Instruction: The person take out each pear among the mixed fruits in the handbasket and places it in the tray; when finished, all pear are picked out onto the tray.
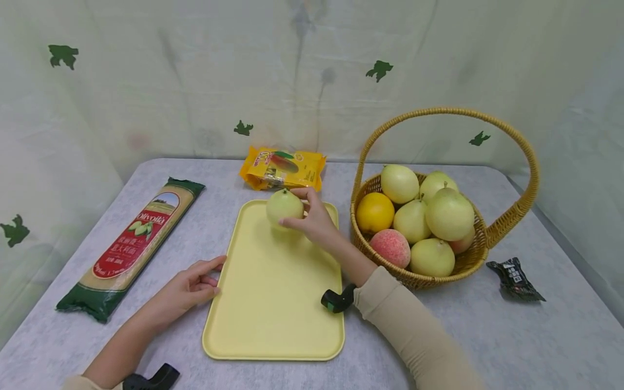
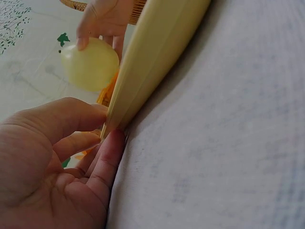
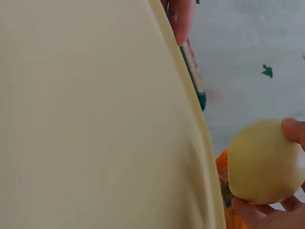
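Note:
My right hand (image 1: pixel 314 219) holds a round yellow-green pear (image 1: pixel 284 208) between thumb and fingers, above the far end of the yellow tray (image 1: pixel 273 303). In the right wrist view the pear (image 3: pixel 264 162) appears beyond the tray's rim (image 3: pixel 190 109), apart from it. My left hand (image 1: pixel 192 287) is at the tray's left edge; its thumb and fingers pinch the rim (image 2: pixel 126 81) in the left wrist view. To the right of the tray stands a wicker basket (image 1: pixel 355 227) with several pears (image 1: pixel 449 214), an orange (image 1: pixel 375 212) and a pink peach (image 1: pixel 391 248).
A long pasta packet (image 1: pixel 131 244) lies to the left of the tray. Behind it is a yellow packet with a mango picture (image 1: pixel 283 168). At the right lies a small black wrapped packet (image 1: pixel 515 279). The basket's tall handle (image 1: pixel 446 111) arches above the fruit.

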Motion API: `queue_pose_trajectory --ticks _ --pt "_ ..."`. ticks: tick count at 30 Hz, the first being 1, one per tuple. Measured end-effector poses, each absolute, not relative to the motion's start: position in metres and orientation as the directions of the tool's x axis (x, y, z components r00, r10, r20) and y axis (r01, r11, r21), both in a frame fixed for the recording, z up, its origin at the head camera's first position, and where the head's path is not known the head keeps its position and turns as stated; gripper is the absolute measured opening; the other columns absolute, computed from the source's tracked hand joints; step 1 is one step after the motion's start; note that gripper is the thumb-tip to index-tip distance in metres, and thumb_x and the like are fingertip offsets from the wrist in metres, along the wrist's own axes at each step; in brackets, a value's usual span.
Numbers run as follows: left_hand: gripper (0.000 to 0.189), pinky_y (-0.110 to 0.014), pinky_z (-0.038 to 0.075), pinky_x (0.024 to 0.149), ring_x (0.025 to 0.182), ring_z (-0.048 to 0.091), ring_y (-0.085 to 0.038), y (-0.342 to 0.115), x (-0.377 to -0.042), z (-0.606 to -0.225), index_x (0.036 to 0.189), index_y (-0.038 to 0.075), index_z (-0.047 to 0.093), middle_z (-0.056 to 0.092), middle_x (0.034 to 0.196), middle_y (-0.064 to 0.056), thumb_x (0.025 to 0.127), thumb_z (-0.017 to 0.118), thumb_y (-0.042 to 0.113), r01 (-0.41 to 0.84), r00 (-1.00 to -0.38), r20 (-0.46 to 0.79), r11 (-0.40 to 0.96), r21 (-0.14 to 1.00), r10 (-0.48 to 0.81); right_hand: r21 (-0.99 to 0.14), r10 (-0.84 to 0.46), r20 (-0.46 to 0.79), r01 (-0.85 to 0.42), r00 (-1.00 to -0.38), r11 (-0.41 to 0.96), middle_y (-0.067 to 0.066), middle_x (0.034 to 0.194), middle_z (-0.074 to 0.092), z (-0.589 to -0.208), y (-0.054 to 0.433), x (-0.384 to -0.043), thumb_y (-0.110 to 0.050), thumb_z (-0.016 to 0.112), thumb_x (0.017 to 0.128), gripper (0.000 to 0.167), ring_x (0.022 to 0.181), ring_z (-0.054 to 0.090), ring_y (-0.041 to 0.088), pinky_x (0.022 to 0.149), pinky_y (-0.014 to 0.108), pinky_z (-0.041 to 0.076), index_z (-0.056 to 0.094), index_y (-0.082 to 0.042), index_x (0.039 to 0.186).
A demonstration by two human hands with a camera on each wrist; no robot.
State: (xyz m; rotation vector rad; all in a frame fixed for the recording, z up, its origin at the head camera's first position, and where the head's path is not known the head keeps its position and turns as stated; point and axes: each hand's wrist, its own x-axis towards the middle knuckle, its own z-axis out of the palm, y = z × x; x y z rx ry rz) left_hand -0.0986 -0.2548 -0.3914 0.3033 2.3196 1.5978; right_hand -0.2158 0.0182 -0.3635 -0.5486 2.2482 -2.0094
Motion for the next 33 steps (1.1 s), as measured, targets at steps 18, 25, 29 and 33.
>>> queue_pose_trajectory --ticks 18,25,29,33 --pt "0.062 -0.022 0.046 0.072 0.091 0.049 -0.015 -0.253 -0.097 -0.389 0.139 0.001 0.03 0.035 0.126 -0.019 0.085 0.06 0.008 -0.005 -0.93 -0.134 0.355 0.935 0.342 -0.965 -0.35 0.09 -0.169 -0.932 0.202 0.002 0.131 0.039 -0.384 0.001 -0.241 -0.012 0.074 0.074 0.065 0.113 0.043 0.022 0.081 0.034 0.044 0.04 -0.018 0.13" --pt "0.062 -0.022 0.045 0.072 0.091 0.048 -0.016 -0.252 -0.096 -0.387 0.139 0.003 0.031 0.034 0.128 -0.019 0.085 0.061 0.009 -0.019 -0.931 -0.151 0.368 0.93 0.332 -0.957 -0.363 0.096 -0.185 -0.927 0.221 0.004 0.135 0.034 -0.383 -0.002 -0.242 -0.013 0.072 0.076 0.07 0.111 0.043 0.025 0.08 0.035 0.044 0.036 -0.019 0.135" --pt "0.062 -0.022 0.046 0.072 0.091 0.048 -0.016 -0.252 -0.097 -0.387 0.139 0.003 0.031 0.034 0.128 -0.018 0.085 0.061 0.009 -0.022 -0.93 -0.154 0.368 0.93 0.335 -0.952 -0.344 0.099 -0.189 -0.934 0.242 0.001 0.138 0.031 -0.379 0.001 -0.237 -0.016 0.073 0.076 0.072 0.119 0.036 0.025 0.089 0.037 0.039 0.034 -0.017 0.137" --pt "0.063 -0.022 0.046 0.072 0.09 0.049 -0.015 -0.253 -0.097 -0.388 0.139 0.001 0.03 0.034 0.128 -0.019 0.085 0.061 0.008 -0.009 -0.928 -0.143 0.363 0.932 0.345 -0.941 -0.335 0.147 -0.236 -0.931 0.242 0.0 0.136 0.035 -0.367 0.009 -0.223 -0.021 0.071 0.078 0.068 0.125 0.03 0.025 0.097 0.04 0.031 0.035 -0.014 0.135"
